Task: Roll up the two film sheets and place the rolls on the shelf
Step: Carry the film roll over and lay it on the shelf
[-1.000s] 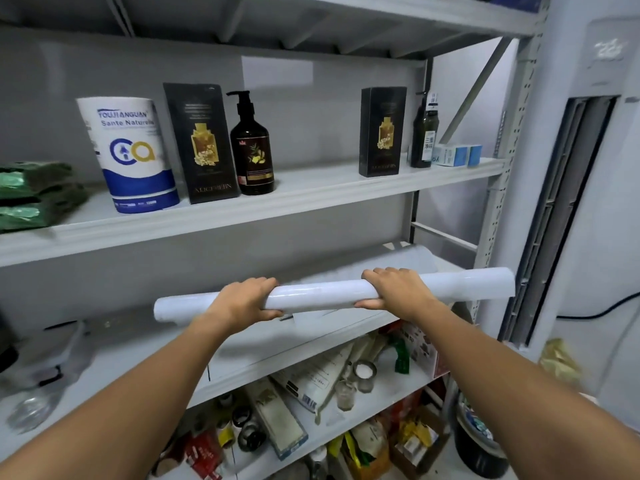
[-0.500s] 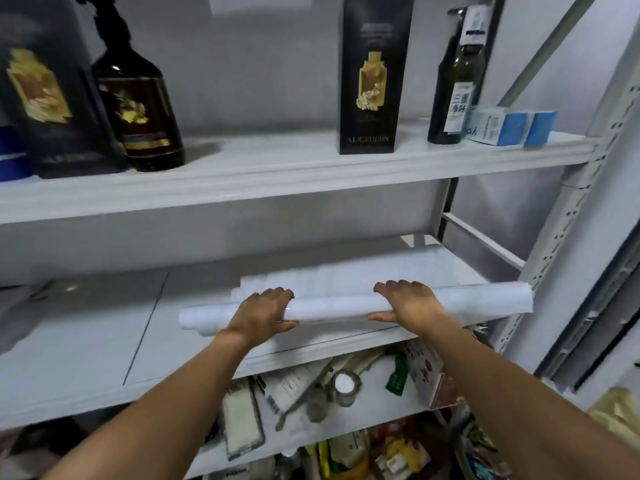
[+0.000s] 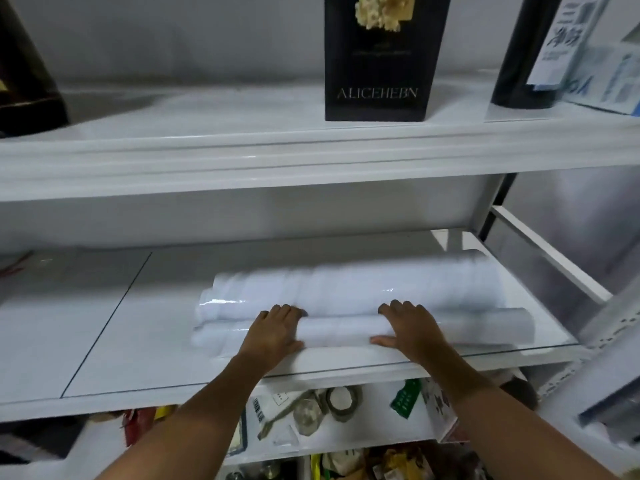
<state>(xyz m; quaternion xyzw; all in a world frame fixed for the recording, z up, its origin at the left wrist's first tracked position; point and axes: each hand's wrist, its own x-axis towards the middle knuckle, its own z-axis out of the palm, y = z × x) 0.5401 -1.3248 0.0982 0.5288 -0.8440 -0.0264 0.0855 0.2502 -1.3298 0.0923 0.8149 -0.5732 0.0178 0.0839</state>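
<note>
- Two white film rolls lie lengthwise on the middle shelf (image 3: 104, 341): the back roll (image 3: 363, 285) and the front roll (image 3: 339, 332), touching.
- Two hands, the left hand (image 3: 273, 332) and the right hand (image 3: 408, 327), each curl their fingers over the front roll.
- One black box (image 3: 379, 64) and one dark bottle (image 3: 519, 64) stand on the upper shelf (image 3: 242, 140).

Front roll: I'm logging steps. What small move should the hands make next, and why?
Probably let go and draw both hands back: the front roll looks set down on the shelf, alongside the back roll, with the left hand and right hand gripping it.
</note>
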